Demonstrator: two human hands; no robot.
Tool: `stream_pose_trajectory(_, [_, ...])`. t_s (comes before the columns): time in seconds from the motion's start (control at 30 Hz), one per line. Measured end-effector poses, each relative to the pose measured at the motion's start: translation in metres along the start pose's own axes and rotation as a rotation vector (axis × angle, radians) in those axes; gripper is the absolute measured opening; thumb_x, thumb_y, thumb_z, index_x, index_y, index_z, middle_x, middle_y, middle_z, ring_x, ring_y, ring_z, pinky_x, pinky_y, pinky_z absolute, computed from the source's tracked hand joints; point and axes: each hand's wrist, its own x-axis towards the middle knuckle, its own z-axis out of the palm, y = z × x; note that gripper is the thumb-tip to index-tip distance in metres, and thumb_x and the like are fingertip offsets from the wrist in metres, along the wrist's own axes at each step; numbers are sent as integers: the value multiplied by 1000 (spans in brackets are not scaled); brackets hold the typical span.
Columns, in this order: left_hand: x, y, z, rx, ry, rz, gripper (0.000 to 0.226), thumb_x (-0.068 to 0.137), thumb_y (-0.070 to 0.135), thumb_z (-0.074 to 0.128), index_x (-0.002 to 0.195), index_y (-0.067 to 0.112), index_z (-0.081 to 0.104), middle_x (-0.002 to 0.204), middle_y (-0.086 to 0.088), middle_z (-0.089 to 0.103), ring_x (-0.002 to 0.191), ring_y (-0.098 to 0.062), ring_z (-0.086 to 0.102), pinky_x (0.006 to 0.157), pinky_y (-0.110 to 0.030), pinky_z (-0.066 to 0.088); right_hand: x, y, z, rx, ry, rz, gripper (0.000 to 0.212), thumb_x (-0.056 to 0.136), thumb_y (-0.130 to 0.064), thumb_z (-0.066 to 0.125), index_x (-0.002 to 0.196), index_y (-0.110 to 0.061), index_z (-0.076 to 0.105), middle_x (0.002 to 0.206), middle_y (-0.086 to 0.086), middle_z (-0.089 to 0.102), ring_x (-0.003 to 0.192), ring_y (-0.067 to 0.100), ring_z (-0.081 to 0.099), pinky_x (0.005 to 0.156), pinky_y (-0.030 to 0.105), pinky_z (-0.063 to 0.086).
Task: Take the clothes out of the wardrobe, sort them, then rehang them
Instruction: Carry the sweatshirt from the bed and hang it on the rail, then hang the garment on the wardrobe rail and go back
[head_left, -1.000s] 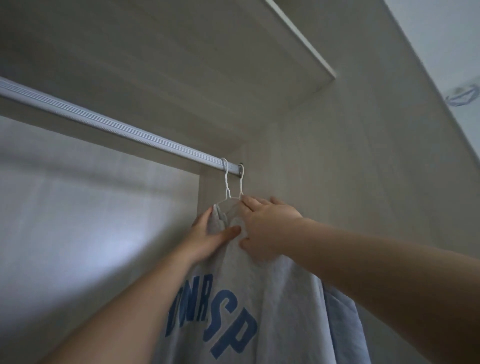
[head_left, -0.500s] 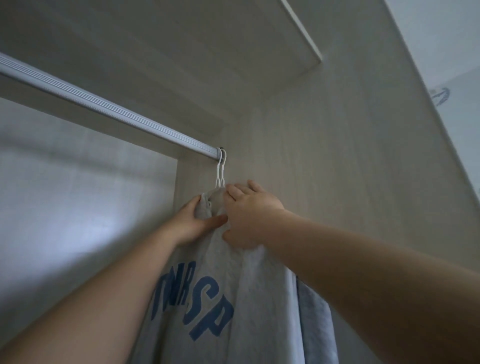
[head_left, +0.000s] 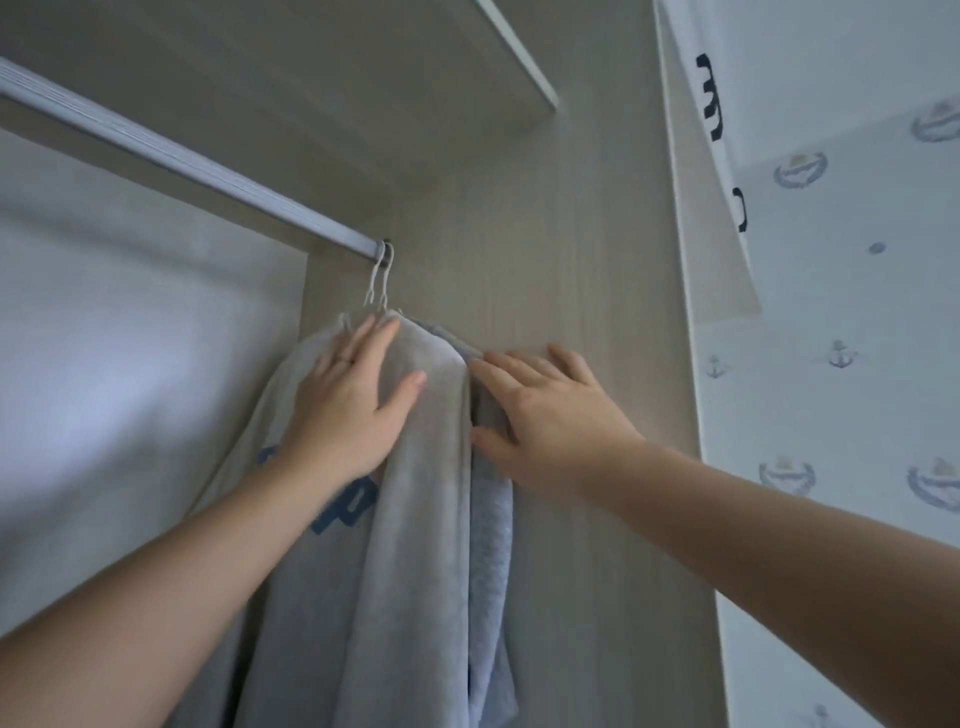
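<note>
1. The pale wood-grain wardrobe (head_left: 545, 249) fills most of the view. Its upright side panel runs from 12 to 6 o'clock through the middle, and a shelf (head_left: 514, 57) sits at 12 o'clock.
2. White wallpaper printed with blue anchors and crests (head_left: 841, 395) covers the wall at 3 o'clock of the wardrobe.
3. A light grey sweatshirt with blue block letters (head_left: 415, 545) hangs inside the wardrobe against the side panel, falling toward 6 o'clock.
4. A silver ribbed hanging rail (head_left: 182, 161) slants from 10 o'clock to the centre and ends at the side panel.
5. A pale blue fabric garment (head_left: 491, 551) hangs just behind the sweatshirt, at its 3 o'clock, touching it.
6. The left hand (head_left: 353, 410) lies flat on the sweatshirt's shoulder with its fingers straight and pointing to 12 o'clock, gripping nothing.
7. The right hand (head_left: 550, 421), at 3 o'clock of the left, has its fingers spread. Its fingertips rest on the blue garment's shoulder, and it clasps nothing.
8. Two white wire hangers (head_left: 382, 283) hook side by side over the end of the rail, at 12 o'clock of the left hand.
9. A thin ring (head_left: 345, 358) sits on one finger of the left hand.
</note>
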Motion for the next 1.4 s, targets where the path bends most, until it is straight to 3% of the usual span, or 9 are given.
stream_pose_trajectory(0.1, [-41,63,-7,-38,-60,113,72,93,60,36,155,24,32,163,-3,27,151,-28,20,123,-44,17,-63,7,-15,-47,14,10,68,90,-52,43,148,-18,36,155,2,37,144,22,29,118,51,11])
stream_pose_trajectory(0.23, [-108,139,3,-40,-184,184,74,91,64,34,157,33,23,167,3,16,154,-25,5,121,-53,15,-155,22,-33,-49,1,36,70,91,-52,44,151,-18,32,160,2,27,149,25,19,118,57,9])
stream_pose_trajectory(0.37, [-165,209,18,-93,-281,233,72,95,66,33,158,39,12,168,9,3,154,-21,-6,120,-58,11,-253,51,-51,-43,-154,123,75,93,-60,32,156,-23,14,165,-2,6,151,24,0,118,59,2])
stream_pose_trajectory(0.53, [-251,299,47,-164,-459,280,73,96,70,26,159,36,8,168,10,-6,154,-22,-12,122,-56,4,-380,84,-82,-59,-331,237,80,93,-65,30,157,-25,5,165,-4,-3,151,23,-6,117,62,3])
stream_pose_trajectory(0.77, [-371,433,106,-412,-755,249,74,95,72,23,159,37,5,167,12,-11,152,-16,-20,122,-56,3,-571,109,-127,-110,-562,530,85,91,-68,33,157,-25,1,165,-4,-7,151,23,-8,117,62,2])
stream_pose_trajectory(1.07, [-498,615,188,-734,-1094,238,76,92,75,24,156,43,0,165,16,-14,150,-10,-24,122,-54,-5,-766,138,-165,-214,-804,995,85,86,-75,16,154,-34,-14,161,-10,-23,148,19,-21,115,57,-14])
stream_pose_trajectory(1.23, [-541,711,242,-887,-1223,352,78,89,74,27,157,44,3,166,15,-9,150,-10,-21,122,-49,-6,-846,169,-181,-282,-863,1256,85,88,-67,32,154,-34,-10,162,-10,-19,148,18,-22,116,55,-17])
stream_pose_trajectory(1.4, [-569,793,307,-946,-1351,568,81,87,76,24,157,42,3,167,13,-7,152,-14,-15,122,-53,0,-903,214,-185,-375,-905,1447,83,89,-66,31,152,-35,-13,162,-9,-19,147,18,-25,111,51,-27])
